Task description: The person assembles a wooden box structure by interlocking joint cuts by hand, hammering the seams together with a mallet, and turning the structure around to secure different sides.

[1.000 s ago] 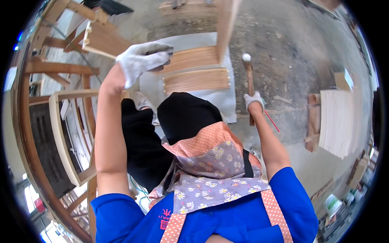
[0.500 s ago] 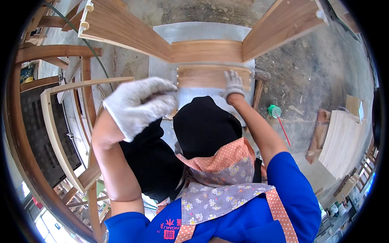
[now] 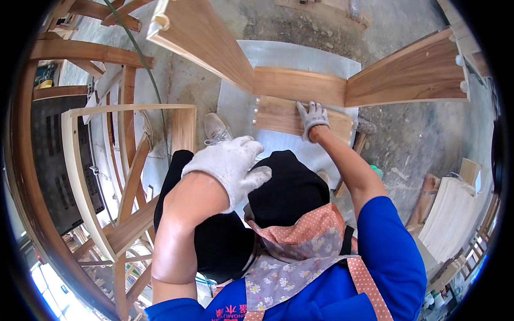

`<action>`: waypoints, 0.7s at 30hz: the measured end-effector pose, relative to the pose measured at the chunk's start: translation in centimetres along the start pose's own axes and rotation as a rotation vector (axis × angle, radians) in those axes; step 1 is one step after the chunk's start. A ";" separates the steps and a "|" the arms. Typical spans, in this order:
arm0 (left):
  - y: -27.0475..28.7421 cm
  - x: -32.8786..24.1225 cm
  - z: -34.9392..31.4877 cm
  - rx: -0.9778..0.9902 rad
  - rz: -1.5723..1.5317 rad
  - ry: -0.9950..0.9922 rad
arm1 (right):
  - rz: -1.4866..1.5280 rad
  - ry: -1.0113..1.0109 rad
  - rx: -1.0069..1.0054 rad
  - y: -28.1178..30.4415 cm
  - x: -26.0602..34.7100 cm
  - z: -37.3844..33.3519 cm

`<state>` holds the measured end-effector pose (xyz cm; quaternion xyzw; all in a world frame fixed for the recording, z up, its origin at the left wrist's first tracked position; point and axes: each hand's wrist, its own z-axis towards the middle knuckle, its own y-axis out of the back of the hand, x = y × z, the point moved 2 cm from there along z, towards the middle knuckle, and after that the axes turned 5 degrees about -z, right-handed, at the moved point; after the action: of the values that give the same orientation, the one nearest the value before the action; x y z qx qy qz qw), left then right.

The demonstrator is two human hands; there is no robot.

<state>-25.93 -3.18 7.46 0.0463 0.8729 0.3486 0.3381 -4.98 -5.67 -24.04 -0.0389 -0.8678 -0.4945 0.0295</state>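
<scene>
A short wooden board [image 3: 278, 115] lies on a pale sheet [image 3: 235, 99], with small round pegs along its left end. My gloved right hand [image 3: 315, 120] rests on top of it, fingers spread. Just beyond stands a three-sided wooden assembly: a middle board [image 3: 297, 83] joined to a left panel [image 3: 201, 43] and a right panel [image 3: 409, 67]. Pale rounded pieces sit at the outer ends of both panels. My gloved left hand [image 3: 229, 168] is raised above my leg, thumb apart from the bent fingers, and nothing shows between them.
On the left is a pale wooden frame [image 3: 72, 166], near a curved brown wooden structure [image 3: 91, 52]. A thin hose [image 3: 144, 67] runs down there. At the right lies a stack of pale boards [image 3: 447, 214]. A dark mallet-like head [image 3: 367, 127] lies beside the short board.
My left hand has moved right and down, and its thumb has parted from the fingers. The short board now appears tilted under my right hand. The whole view has shifted.
</scene>
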 end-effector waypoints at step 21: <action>5.1 7.3 -1.3 -0.836 -1.019 0.007 | 1.588 0.152 -1.030 27.5 -8.6 -28.0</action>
<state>-33.11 2.24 7.35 -0.5092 0.5778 0.4546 0.4474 6.58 -16.09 13.02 -0.5934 -0.2588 -0.6531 0.3929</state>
